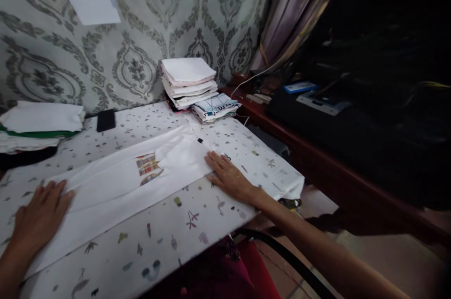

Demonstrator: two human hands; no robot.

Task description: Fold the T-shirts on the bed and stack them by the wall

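A white T-shirt (pixel 116 186) with a plaid-patterned print lies folded lengthwise into a long strip across the table. My left hand (pixel 40 214) rests flat on the shirt's left part, fingers stretched out. At the other end, my right hand (pixel 229 174) lies palm down at the shirt's edge near a small black tag, its fingers extended and touching the cloth. Neither hand grips anything. The shirt looks fairly smooth in the middle and a little wrinkled toward the right end.
The table (pixel 169 238) has a printed white cover. Behind the shirt stand a tall stack of folded clothes (pixel 188 71) and a lower pile (pixel 216 106). At left are more folded clothes (pixel 42 118) and a black phone (pixel 106 120). A dark wooden ledge (pixel 317 162) runs along the right.
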